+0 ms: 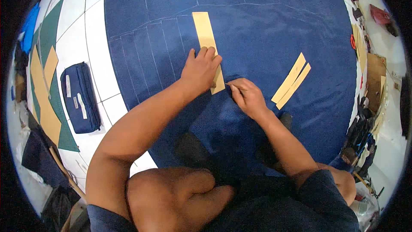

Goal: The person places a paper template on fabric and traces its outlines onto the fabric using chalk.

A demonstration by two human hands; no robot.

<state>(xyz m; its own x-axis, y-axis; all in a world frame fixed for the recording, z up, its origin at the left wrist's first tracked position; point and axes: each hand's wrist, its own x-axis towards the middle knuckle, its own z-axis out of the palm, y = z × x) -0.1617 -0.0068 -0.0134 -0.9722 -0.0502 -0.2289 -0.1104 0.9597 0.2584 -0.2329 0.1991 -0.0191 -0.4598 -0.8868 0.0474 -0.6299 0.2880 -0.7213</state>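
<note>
At far left, brown paper pieces over green cloth, cut off by the dark rim. Next, a folded navy bundle on white tiles. At centre, presses a yellow paper strip flat on pale-lined blue fabric with the left hand, fingers laid open, covering its middle. Just right, pinches a thin tool, perhaps a marker, mostly hidden, in the right hand. Right of centre, two narrower strips; along the right edge, warped clutter, hard to sort.
</note>
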